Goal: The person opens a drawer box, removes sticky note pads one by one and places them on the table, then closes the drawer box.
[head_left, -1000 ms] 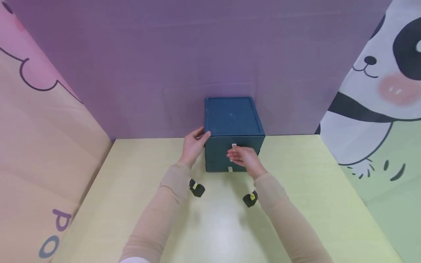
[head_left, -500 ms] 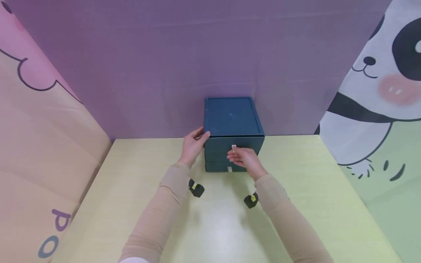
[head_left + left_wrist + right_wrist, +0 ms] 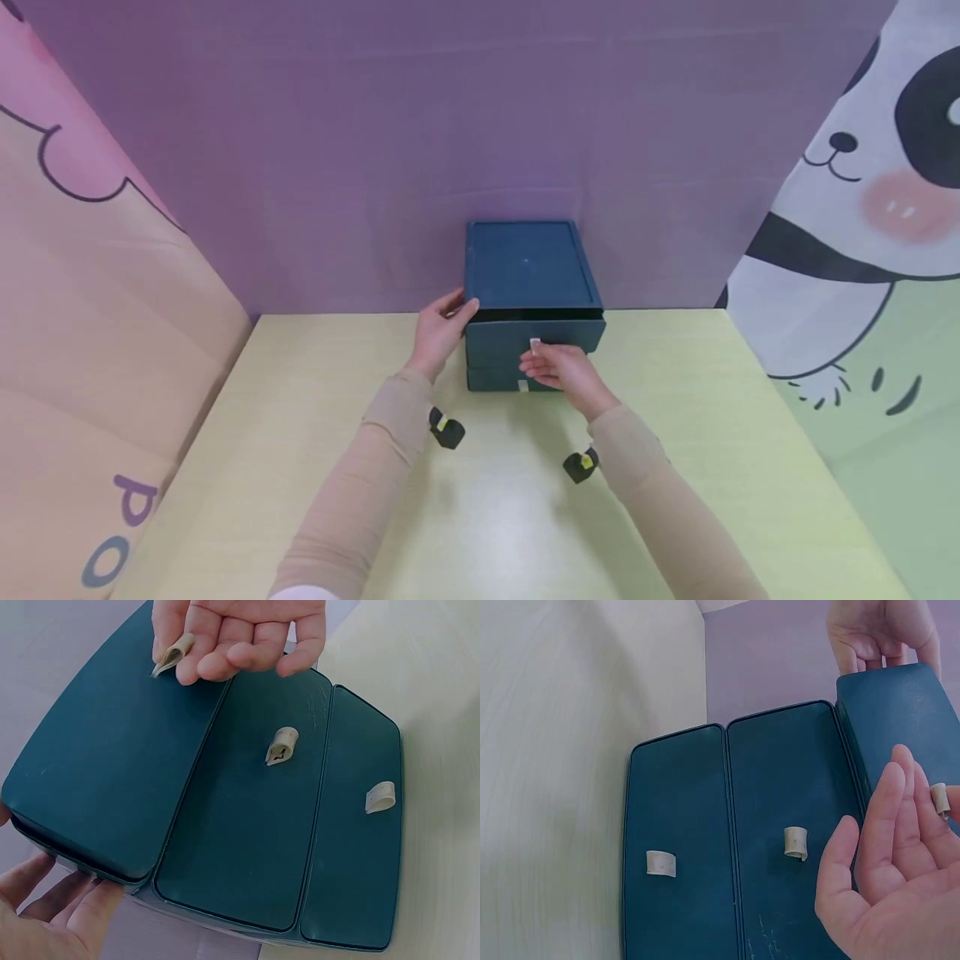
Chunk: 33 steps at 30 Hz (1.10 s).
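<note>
Nearest me, well in front of the chest, two beige sleeves (image 3: 333, 525) reach in over the pale tabletop (image 3: 300, 450), and a small black block with a bit of yellow (image 3: 447, 431) sits at each cuff. At the chest's front, the right hand (image 3: 561, 369) pinches the cream tab (image 3: 174, 654) of the top drawer (image 3: 498, 339) between thumb and finger, the other fingers held loosely together. That drawer juts a little out of the chest, a dark gap above its front edge. Below it, the middle drawer (image 3: 247, 802) and bottom drawer (image 3: 356, 825) sit flush, each with its own cream tab. At the chest's left front corner, the left hand (image 3: 437, 337) grips the side, thumb near the top edge. The blue-green chest (image 3: 531, 265) itself stands upright at the tabletop's far edge. Directly behind the chest hangs a purple sheet (image 3: 450, 125); off to its right, a panda print (image 3: 892, 167).
</note>
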### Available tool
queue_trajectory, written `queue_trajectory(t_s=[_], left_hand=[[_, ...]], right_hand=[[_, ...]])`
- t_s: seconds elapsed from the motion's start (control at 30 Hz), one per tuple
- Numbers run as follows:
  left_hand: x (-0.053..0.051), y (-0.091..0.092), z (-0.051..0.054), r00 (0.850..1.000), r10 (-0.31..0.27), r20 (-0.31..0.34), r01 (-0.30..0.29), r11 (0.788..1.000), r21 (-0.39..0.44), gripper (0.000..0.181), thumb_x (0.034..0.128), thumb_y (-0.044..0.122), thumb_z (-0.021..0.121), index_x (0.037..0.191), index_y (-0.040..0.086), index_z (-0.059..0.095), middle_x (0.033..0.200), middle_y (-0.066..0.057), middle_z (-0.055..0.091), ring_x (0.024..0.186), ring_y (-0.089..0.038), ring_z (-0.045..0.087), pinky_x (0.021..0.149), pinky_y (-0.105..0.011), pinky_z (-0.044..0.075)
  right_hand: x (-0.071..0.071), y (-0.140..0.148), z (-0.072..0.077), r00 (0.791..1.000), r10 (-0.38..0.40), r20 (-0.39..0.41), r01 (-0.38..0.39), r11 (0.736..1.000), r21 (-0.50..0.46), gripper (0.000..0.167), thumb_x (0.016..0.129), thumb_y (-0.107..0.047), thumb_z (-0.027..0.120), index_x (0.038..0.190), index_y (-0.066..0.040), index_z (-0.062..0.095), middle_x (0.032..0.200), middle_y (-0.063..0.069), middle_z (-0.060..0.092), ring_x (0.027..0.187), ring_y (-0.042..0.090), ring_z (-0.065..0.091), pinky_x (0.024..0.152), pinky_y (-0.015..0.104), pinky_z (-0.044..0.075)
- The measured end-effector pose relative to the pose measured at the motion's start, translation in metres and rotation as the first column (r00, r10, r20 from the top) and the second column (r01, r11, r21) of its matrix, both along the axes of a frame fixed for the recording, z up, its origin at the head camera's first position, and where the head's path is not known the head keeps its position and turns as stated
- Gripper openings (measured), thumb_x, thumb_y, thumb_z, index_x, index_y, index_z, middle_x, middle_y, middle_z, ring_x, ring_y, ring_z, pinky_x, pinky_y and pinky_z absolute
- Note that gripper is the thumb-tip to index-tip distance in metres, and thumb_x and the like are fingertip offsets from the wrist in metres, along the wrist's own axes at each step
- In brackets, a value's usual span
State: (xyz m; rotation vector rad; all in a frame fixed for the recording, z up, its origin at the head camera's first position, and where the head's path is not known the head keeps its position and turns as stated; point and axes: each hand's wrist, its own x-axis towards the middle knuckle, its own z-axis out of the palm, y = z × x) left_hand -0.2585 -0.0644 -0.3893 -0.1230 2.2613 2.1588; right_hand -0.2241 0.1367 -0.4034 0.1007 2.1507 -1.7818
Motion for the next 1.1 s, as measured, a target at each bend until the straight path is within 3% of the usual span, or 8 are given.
queue_trajectory(t_s=[0.27, 0.57, 0.73, 0.87, 0.97, 1.1], left_hand=[[0.002, 0.0, -0.002, 1.0, -0.006, 0.004, 0.006, 1.0, 0.019, 0.052, 0.0914, 0.029, 0.063, 0.139, 0.012, 0.048, 0.14, -0.008, 0.05, 0.127, -0.023, 0.05, 0.102, -0.041, 0.045], [0.001, -0.002, 0.001, 1.0, 0.011, -0.001, -0.011, 1.0, 0.014, 0.052, 0.0914, 0.03, 0.063, 0.139, 0.013, 0.049, 0.14, -0.007, 0.051, 0.126, -0.022, 0.05, 0.102, -0.04, 0.045], [0.002, -0.002, 0.0, 1.0, 0.015, 0.007, -0.015, 1.0, 0.01, 0.053, 0.0913, 0.03, 0.063, 0.139, 0.012, 0.049, 0.14, -0.008, 0.05, 0.127, -0.023, 0.05, 0.102, -0.04, 0.045], [0.001, -0.002, -0.001, 1.0, 0.018, 0.003, -0.018, 1.0, 0.019, 0.053, 0.0913, 0.029, 0.063, 0.138, 0.011, 0.049, 0.14, -0.008, 0.05, 0.126, -0.023, 0.05, 0.102, -0.041, 0.045], [0.001, 0.0, -0.001, 1.0, 0.018, -0.005, -0.017, 1.0, 0.026, 0.053, 0.0912, 0.029, 0.063, 0.138, 0.011, 0.049, 0.14, -0.009, 0.05, 0.126, -0.023, 0.05, 0.102, -0.041, 0.045], [-0.001, 0.005, -0.001, 1.0, 0.001, -0.013, -0.001, 1.0, 0.027, 0.053, 0.0909, 0.029, 0.064, 0.138, 0.01, 0.049, 0.14, -0.009, 0.05, 0.126, -0.023, 0.05, 0.102, -0.04, 0.045]], right_hand=[[0.005, 0.003, 0.0, 1.0, 0.028, -0.007, -0.028, 0.999, 0.023, 0.047, 0.099, -0.035, 0.046, 0.115, 0.007, 0.06, 0.091, 0.002, 0.068, 0.099, 0.025, 0.063, 0.102, 0.042, 0.045], [0.007, 0.003, 0.002, 0.999, 0.039, -0.023, -0.038, 0.998, 0.05, 0.047, 0.099, -0.033, 0.048, 0.114, 0.01, 0.06, 0.084, -0.001, 0.069, 0.078, 0.009, 0.064, 0.091, 0.034, 0.052], [0.012, 0.004, 0.002, 0.997, 0.077, -0.03, -0.075, 0.995, 0.06, 0.049, 0.099, -0.034, 0.048, 0.115, 0.011, 0.059, 0.095, 0.012, 0.071, 0.078, 0.01, 0.066, 0.095, 0.04, 0.051], [0.015, 0.005, 0.001, 0.996, 0.082, -0.032, -0.08, 0.995, 0.063, 0.048, 0.098, -0.034, 0.05, 0.113, 0.01, 0.061, 0.103, 0.02, 0.069, 0.078, 0.01, 0.067, 0.088, 0.032, 0.054], [0.017, 0.007, 0.001, 0.995, 0.088, -0.043, -0.085, 0.994, 0.071, 0.047, 0.098, -0.034, 0.049, 0.111, 0.009, 0.062, 0.103, 0.02, 0.07, 0.077, 0.008, 0.066, 0.082, 0.025, 0.054], [0.019, 0.013, 0.003, 0.995, 0.085, -0.054, -0.081, 0.994, 0.073, 0.045, 0.099, -0.031, 0.048, 0.111, 0.011, 0.062, 0.098, 0.016, 0.071, 0.076, 0.007, 0.066, 0.082, 0.026, 0.055]])
